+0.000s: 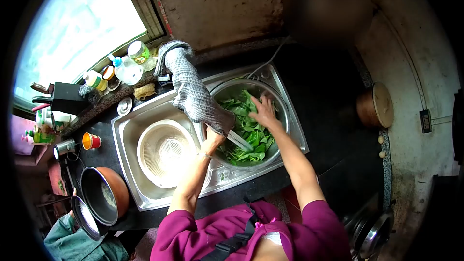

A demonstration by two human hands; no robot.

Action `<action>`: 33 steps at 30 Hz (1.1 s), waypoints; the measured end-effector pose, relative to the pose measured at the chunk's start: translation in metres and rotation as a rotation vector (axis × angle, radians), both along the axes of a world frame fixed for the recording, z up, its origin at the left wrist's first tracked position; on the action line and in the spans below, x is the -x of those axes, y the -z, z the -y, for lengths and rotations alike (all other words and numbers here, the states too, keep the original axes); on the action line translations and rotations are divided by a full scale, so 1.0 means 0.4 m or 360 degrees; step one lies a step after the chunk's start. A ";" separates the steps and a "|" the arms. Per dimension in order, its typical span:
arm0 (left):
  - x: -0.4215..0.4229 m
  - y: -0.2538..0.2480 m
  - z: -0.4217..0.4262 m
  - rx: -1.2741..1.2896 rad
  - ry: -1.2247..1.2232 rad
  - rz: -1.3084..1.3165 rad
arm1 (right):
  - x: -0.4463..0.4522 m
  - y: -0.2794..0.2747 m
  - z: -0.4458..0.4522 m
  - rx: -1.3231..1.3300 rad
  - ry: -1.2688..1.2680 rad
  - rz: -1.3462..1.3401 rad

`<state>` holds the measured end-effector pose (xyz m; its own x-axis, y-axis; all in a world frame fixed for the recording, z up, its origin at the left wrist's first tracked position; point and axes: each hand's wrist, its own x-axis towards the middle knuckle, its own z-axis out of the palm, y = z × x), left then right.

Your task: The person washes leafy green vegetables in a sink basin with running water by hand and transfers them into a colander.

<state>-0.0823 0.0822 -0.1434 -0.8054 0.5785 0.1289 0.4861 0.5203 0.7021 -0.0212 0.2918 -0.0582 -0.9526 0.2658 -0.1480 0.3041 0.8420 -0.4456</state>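
A large metal basin (284, 137) stands in the right bowl of the sink, filled with green leafy vegetables (244, 116). My right hand (263, 111) lies over the leaves with its fingers spread. A grey knitted cloth (186, 84) covers the faucet, and a stream of water (239, 141) runs from its end onto the leaves. My left hand (212, 141) is closed at the lower end of this cloth-wrapped faucet, beside the basin's left rim. The cloth hides part of its fingers.
A pale plastic colander (145, 152) sits in the left bowl of the steel sink (140, 199). Bottles and jars (128, 71) line the window ledge near a knife block (70, 97). Left of the sink are a cup (92, 140) and a pot (118, 193). Another person's sleeve (72, 241) shows at lower left.
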 end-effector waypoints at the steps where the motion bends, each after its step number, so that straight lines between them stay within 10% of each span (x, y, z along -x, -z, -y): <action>1: -0.014 0.035 -0.007 -0.0098 0.0064 -0.0156 | -0.009 0.022 0.027 -0.0134 0.0160 0.0055; 7: -0.021 -0.063 -0.021 -0.0428 -0.0022 0.0815 | -0.016 0.119 0.046 0.0758 -0.0128 0.0065; 9: -0.021 -0.090 -0.014 -0.0796 -0.0074 0.1150 | 0.010 -0.066 -0.007 0.1315 0.0019 -0.0105; 14: 0.034 -0.030 -0.029 -0.0952 0.0186 0.0754 | 0.019 -0.133 -0.053 0.1279 -0.0184 -0.0173; 18: 0.060 0.029 -0.030 -0.0476 0.0241 0.0763 | 0.009 -0.045 -0.032 -0.0069 0.0052 0.0337; 22: 0.015 0.126 -0.057 0.0786 -0.0024 -0.0152 | -0.020 0.040 0.097 0.0075 -0.0106 0.0351; 26: 0.033 0.170 -0.013 -0.0245 -0.0242 0.0598 | -0.009 0.005 0.014 0.0623 -0.0242 0.0364; 30: -0.029 -0.063 -0.007 -0.1352 -0.0536 0.1657 | 0.003 -0.033 0.003 -0.0059 -0.0157 0.0115; 31: -0.034 0.043 -0.011 -0.0797 -0.0283 0.0675 | 0.006 -0.020 0.020 -0.0333 -0.0126 -0.0135; 33: -0.031 0.006 -0.037 0.0026 0.0041 0.0020 | -0.010 0.040 0.089 -0.0541 -0.0445 -0.0038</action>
